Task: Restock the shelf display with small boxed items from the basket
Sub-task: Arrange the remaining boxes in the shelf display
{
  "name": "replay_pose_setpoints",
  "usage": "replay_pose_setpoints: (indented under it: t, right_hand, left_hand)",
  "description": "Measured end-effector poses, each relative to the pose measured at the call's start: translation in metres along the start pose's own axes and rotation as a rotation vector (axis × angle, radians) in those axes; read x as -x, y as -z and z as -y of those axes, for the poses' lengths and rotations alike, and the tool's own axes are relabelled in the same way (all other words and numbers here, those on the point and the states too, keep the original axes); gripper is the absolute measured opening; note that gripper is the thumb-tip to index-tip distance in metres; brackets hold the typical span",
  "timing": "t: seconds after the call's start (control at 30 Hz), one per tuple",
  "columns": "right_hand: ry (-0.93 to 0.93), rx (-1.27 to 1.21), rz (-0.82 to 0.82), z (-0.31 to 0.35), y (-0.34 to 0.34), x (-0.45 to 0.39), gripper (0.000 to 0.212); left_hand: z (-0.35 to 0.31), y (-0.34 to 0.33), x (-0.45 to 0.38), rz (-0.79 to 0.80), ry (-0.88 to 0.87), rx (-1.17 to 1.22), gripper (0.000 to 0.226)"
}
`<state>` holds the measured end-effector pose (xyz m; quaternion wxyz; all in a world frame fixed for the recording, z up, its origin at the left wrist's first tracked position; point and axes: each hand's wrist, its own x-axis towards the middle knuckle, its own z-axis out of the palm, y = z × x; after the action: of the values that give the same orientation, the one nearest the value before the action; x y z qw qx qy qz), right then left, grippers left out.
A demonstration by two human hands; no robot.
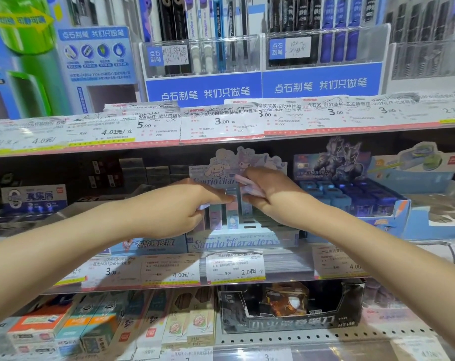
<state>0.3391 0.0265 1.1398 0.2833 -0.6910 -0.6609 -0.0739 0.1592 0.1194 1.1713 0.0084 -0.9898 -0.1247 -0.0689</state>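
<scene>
Head view: the left hand (pixel 184 204) curls its fingers (pixel 222 197) round a small pastel boxed item (pixel 203 206), fingertips touching the upright boxes (pixel 231 213) in the pale blue cardboard display tray (pixel 243 242) on the middle shelf (pixel 247 280). The right hand (pixel 269 190) grips several small pink and lilac boxes (pixel 247 184) just above those rows.

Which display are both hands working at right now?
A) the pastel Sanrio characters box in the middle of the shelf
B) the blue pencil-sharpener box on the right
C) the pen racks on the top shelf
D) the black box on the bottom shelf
A: the left hand and the right hand, which holds small pastel boxes, meet over the Sanrio characters display on the middle shelf.
</scene>
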Motion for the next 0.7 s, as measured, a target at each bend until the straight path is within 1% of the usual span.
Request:
replay_pose_setpoints:
  t: [0.03,0.1,0.17,0.3,0.37,0.43,0.5,0.6,0.7]
  right_hand:
    - [0.017,0.066,-0.042,0.001,0.002,0.001,0.009]
    - [-0.007,0.174,-0.074,-0.002,0.004,0.002,0.021]
    - [-0.015,0.210,-0.064,-0.001,0.004,0.002,0.023]
    - [-0.026,0.226,-0.017,0.007,0.005,0.003,0.003]
    - [-0.027,0.251,-0.005,0.009,0.003,0.002,0.013]
    - [-0.015,0.272,-0.024,0.010,0.003,0.002,0.008]
    - [-0.003,0.255,-0.080,0.005,0.000,0.003,0.015]
    - [-0.019,0.280,-0.031,0.002,-0.002,0.007,0.015]
    - [-0.011,0.275,0.003,0.005,0.003,0.008,0.016]
  left_hand:
    - [0.001,0.000,0.000,0.000,0.001,0.005,0.064]
    - [0.002,-0.001,-0.001,0.000,0.002,0.013,0.064]
    - [0.003,-0.002,-0.001,-0.002,0.009,0.017,0.063]
    - [0.002,-0.004,0.000,-0.027,0.002,0.017,0.066]
    - [0.000,-0.002,0.000,-0.026,0.000,0.020,0.067]
    - [-0.002,0.000,0.000,-0.009,0.009,0.019,0.066]
    - [-0.001,0.002,0.000,0.018,0.027,0.028,0.065]
    - [0.002,0.001,0.002,0.049,0.023,0.046,0.066]
    - [0.001,0.001,0.002,0.042,0.023,0.037,0.064]
